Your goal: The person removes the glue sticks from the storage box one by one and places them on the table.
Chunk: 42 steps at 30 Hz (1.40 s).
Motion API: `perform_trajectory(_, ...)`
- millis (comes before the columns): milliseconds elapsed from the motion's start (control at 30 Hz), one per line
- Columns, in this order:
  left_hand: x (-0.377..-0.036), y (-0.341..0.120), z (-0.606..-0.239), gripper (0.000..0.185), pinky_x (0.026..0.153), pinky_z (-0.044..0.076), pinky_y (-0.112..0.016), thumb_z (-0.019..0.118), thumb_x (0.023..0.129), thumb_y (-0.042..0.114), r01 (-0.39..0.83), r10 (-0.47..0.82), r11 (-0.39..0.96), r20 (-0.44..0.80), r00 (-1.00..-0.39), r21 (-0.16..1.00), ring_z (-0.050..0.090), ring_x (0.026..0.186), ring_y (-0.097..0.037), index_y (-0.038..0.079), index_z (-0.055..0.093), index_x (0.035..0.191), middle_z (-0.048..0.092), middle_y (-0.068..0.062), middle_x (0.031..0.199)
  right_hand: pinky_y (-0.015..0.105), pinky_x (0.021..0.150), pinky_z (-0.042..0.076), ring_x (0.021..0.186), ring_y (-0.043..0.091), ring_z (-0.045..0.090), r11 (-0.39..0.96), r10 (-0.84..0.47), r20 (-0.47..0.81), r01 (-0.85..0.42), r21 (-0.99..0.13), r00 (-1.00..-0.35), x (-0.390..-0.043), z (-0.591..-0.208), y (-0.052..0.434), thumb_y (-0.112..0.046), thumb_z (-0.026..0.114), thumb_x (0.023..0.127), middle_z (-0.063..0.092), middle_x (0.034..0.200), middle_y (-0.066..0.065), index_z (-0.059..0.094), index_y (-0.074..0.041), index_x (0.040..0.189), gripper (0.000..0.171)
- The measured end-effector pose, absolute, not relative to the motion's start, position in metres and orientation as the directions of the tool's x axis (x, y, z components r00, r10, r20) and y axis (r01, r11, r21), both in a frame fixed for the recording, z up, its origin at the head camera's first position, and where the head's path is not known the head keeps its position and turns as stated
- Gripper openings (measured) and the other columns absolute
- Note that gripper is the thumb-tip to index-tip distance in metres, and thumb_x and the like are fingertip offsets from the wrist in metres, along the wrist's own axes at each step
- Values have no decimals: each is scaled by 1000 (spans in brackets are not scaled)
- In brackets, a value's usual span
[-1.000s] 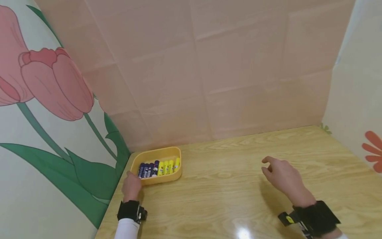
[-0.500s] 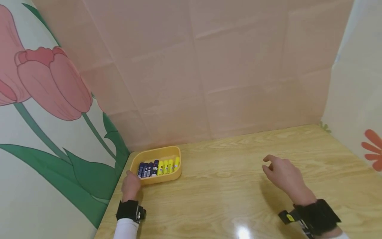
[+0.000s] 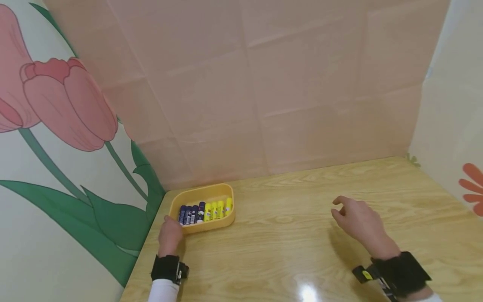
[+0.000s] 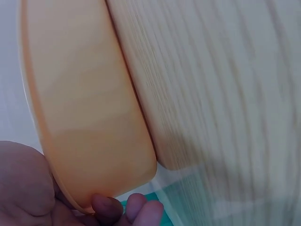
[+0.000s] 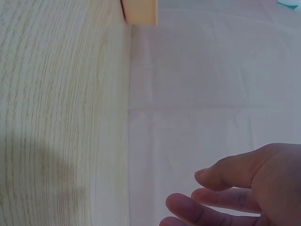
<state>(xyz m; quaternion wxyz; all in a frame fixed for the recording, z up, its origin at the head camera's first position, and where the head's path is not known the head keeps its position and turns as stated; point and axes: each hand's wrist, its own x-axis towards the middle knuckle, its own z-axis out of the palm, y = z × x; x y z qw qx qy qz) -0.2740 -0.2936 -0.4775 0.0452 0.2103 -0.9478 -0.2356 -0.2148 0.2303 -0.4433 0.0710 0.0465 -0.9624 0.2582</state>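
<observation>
Near the back left corner of the table sits a yellow tray (image 3: 207,227), its outer wall (image 4: 89,108) filling much of the left wrist view. Several dark blue sticks (image 3: 190,214) and several yellow sticks (image 3: 214,211), which look like glue sticks, lie side by side in it. My left hand (image 3: 170,237) grips the tray's near left corner, thumb over the rim and fingertips (image 4: 107,207) against the outside. My right hand (image 3: 358,220) is held above the table at the right, fingers loosely bent, touching nothing.
The wood-grain table (image 3: 271,251) meets a creased pinkish sheet (image 3: 264,92) at the back. A white panel with pink tulips (image 3: 71,109) stands close beside the tray on the left. A pale panel with an orange flower (image 3: 473,188) stands on the right.
My left hand and the tray with its sticks have shifted slightly to the right. The right hand has stayed in place.
</observation>
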Motion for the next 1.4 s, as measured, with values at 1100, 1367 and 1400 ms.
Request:
perform_trajectory(1100, -245, -232, -470, 44, 66, 54, -48, 40, 100, 9, -304, -327, 859, -16, -945, 411, 66, 78, -35, -24, 36, 129, 63, -29, 91, 32, 45, 42, 55, 13, 55, 853, -77, 137, -136, -504, -988, -214, -448, 218, -22, 60, 95, 71, 84, 10, 60, 4, 123, 38)
perform_trajectory(1367, -242, -214, -472, 47, 61, 55, -47, 42, 99, 9, -271, -294, 884, 2, -956, 380, 67, 72, -33, -25, 36, 131, 65, -25, 87, 32, 44, 42, 54, 13, 53, 857, -83, 142, -144, -495, -986, -214, -448, 215, -21, 60, 95, 70, 82, 8, 60, 4, 122, 37)
perform_trajectory(1400, -242, -212, -473, 48, 62, 55, -49, 43, 98, 9, -264, -288, 890, 9, -958, 373, 67, 73, -34, -25, 36, 131, 65, -25, 87, 32, 44, 42, 54, 13, 53, 857, -82, 141, -142, -495, -987, -214, -448, 215, -21, 60, 95, 70, 82, 8, 59, 5, 122, 37)
